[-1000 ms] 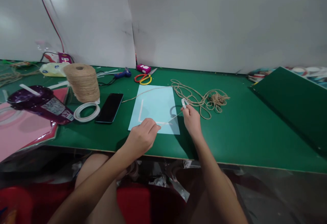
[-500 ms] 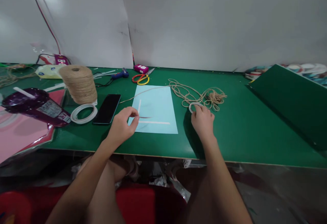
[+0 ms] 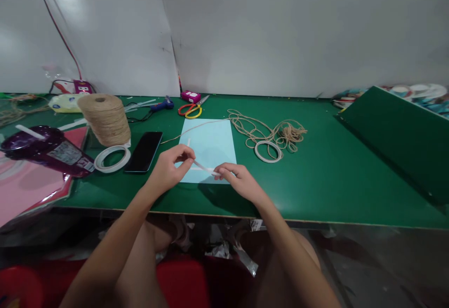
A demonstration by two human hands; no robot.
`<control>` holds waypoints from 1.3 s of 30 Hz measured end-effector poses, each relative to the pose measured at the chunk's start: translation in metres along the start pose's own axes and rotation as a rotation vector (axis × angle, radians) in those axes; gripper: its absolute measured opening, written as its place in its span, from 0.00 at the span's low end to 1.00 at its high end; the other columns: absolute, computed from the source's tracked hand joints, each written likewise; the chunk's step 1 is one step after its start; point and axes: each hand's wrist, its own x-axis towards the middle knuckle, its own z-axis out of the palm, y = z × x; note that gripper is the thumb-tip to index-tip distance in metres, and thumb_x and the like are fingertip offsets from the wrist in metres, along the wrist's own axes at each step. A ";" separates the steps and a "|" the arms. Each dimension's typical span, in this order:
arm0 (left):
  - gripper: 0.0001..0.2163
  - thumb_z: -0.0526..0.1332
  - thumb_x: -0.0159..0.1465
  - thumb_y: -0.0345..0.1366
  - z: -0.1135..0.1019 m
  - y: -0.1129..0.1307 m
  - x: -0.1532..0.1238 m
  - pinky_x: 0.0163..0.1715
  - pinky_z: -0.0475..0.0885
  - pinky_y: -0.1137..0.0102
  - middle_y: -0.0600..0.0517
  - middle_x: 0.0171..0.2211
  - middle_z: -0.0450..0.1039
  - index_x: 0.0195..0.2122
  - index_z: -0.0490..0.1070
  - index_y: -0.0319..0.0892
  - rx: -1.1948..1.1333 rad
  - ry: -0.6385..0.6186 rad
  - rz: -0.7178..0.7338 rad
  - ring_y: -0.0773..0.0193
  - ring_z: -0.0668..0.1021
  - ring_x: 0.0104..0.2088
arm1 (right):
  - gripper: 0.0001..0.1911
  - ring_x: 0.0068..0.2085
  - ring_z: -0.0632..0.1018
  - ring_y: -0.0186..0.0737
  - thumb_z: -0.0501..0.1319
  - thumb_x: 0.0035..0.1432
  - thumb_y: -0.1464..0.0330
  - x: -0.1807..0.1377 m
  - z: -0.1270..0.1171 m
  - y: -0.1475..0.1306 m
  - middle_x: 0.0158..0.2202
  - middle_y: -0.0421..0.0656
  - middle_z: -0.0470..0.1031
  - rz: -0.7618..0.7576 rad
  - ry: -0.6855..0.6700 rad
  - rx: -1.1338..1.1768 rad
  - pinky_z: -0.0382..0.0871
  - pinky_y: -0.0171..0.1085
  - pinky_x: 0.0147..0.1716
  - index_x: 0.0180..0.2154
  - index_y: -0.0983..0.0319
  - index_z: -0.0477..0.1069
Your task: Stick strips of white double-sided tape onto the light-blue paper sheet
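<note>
Head view: left hand (image 3: 169,168) and right hand (image 3: 242,184) pinch a thin white tape strip (image 3: 203,166). Its long axis slants between them, above pale-blue rectangular paper (image 3: 213,144).

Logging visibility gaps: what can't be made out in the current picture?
Head view:
White strip: gripped parts covered by left hand and right hand.
Pink sheet: cut off by left picture edge.
Cup label: print too small, blurred.
Items at far right: partly behind green board.
</note>
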 end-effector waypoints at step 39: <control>0.38 0.59 0.56 0.30 0.080 0.016 0.073 0.33 0.72 0.66 0.57 0.27 0.69 0.63 0.37 0.49 -0.467 -0.374 -0.002 0.68 0.74 0.26 | 0.16 0.22 0.68 0.30 0.58 0.53 0.56 0.004 -0.013 0.029 0.21 0.40 0.75 0.241 0.239 0.650 0.59 0.31 0.23 0.33 0.63 0.71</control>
